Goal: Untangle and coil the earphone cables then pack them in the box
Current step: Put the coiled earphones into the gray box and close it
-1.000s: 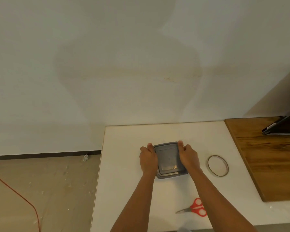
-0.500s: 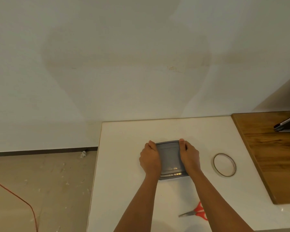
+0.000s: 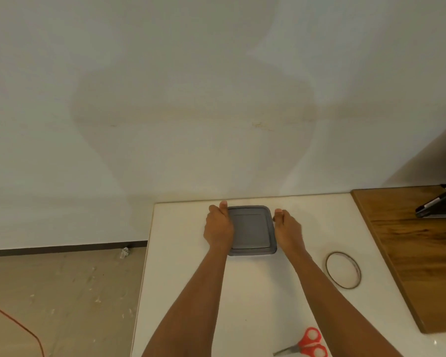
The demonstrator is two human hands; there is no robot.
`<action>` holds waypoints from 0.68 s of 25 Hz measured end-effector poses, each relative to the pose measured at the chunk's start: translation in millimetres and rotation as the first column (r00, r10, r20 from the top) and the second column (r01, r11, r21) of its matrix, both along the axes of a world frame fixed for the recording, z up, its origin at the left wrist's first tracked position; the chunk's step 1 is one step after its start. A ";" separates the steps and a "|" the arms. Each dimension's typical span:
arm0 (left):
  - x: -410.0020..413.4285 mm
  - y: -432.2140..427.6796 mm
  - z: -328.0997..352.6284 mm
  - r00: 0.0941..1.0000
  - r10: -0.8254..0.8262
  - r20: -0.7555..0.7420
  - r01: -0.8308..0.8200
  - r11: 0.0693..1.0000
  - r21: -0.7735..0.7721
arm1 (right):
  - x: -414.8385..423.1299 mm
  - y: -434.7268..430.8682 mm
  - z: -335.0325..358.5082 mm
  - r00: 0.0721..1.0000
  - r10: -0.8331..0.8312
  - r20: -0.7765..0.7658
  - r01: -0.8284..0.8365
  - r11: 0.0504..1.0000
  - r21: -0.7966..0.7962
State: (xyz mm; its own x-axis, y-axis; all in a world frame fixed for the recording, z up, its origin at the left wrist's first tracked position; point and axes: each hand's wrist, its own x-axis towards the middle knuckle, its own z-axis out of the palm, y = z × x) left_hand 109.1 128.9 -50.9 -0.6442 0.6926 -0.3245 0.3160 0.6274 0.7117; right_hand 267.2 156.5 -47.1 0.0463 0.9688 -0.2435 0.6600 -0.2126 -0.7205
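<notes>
Near the table's (image 3: pixel 191 279) far edge, the left hand (image 3: pixel 218 228) grips the lidded grey box (image 3: pixel 251 231); the right hand (image 3: pixel 288 229), fingers curled, touches its right side, grip unclear.

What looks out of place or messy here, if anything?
Nothing on the table looks wrong: the grey box sits flat, lid on, between the left hand and right hand. On the floor by the wall lies a crumpled scrap, with pale specks scattered around.

On the white table (image 3: pixel 165 253), a tape ring (image 3: pixel 358 271) lies just beside a wooden board (image 3: pixel 417 253) along the right edge, red-handled scissors (image 3: pixel 310 342) lie at the near edge, and a dark device (image 3: pixel 440 204), perhaps a tablet, sits at the board's far end.
</notes>
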 end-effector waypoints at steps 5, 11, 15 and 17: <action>6.3 -49.3 12.7 0.994 0.087 -0.062 -0.065 0.953 0.296 | 97.8 -69.1 3.4 0.804 -0.059 0.591 0.113 0.992 -0.055; 65.6 -135.3 15.7 0.985 -0.139 0.103 0.113 0.968 0.225 | 97.4 -60.0 -22.0 0.920 -0.010 0.391 0.016 1.000 -0.012; 91.1 -161.5 -1.4 0.906 -0.394 0.151 0.403 0.914 -0.033 | 65.1 -20.1 -25.9 0.929 0.127 0.347 -0.149 0.988 0.036; 96.8 -166.8 -3.7 0.898 -0.404 0.173 0.419 0.906 -0.062 | 51.5 -6.2 -29.3 0.937 0.215 0.277 -0.239 0.970 0.055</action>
